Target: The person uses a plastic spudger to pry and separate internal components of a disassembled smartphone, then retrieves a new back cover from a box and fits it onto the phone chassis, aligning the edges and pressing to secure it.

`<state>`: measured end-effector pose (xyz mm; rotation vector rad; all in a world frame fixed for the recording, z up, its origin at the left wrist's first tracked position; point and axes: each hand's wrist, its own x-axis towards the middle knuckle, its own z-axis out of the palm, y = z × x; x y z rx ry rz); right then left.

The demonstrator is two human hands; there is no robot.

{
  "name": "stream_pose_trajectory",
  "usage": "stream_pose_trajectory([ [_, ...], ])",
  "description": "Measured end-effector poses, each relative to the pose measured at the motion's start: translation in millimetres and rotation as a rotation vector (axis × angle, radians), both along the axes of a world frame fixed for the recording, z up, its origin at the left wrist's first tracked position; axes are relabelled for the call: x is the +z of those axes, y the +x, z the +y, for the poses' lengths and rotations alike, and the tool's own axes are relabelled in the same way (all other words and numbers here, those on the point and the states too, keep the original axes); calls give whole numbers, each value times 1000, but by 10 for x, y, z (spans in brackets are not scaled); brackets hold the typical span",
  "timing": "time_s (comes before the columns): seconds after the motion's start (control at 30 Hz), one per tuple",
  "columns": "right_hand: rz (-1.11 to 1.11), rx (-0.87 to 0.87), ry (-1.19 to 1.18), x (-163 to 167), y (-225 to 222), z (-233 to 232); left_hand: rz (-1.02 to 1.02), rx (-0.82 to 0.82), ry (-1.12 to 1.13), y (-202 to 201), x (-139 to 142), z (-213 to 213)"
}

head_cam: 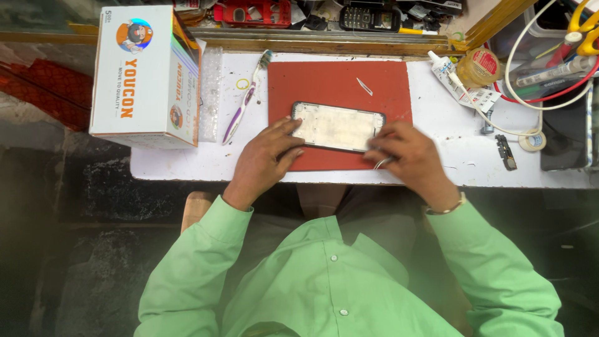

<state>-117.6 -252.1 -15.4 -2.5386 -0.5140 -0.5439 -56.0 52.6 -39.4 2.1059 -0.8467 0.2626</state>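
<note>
A phone frame with a pale inner face (337,126) lies on a red mat (340,84) on the white worktop (474,163). My left hand (265,159) rests on the frame's left end, fingers spread over its corner. My right hand (409,156) sits at the frame's right end and pinches a thin metal tool (380,163) whose tip shows below the fingers. A small metal blade or sliver (364,86) lies on the mat above the frame.
A white cardboard box (146,75) stands at the left. A purple toothbrush (246,100) lies beside the mat. At the right are a glue tube (452,78), a small jar (479,65), white cable (499,128), tape roll (532,141) and a dark part (506,152). Old phones and parts crowd the back shelf.
</note>
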Motion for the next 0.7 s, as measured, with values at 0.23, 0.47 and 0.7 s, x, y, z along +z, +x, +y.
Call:
stream_pose_trajectory([
  [0.23, -23, -368, 53, 83, 239, -769, -527, 826, -190, -114, 74, 572],
  [0.47, -50, -452, -104, 47, 286, -767, -306, 968, -52, 39, 140, 1034],
  [0.7, -155, -385, 183, 226, 91, -595, -274, 743, -465, -132, 346, 893],
])
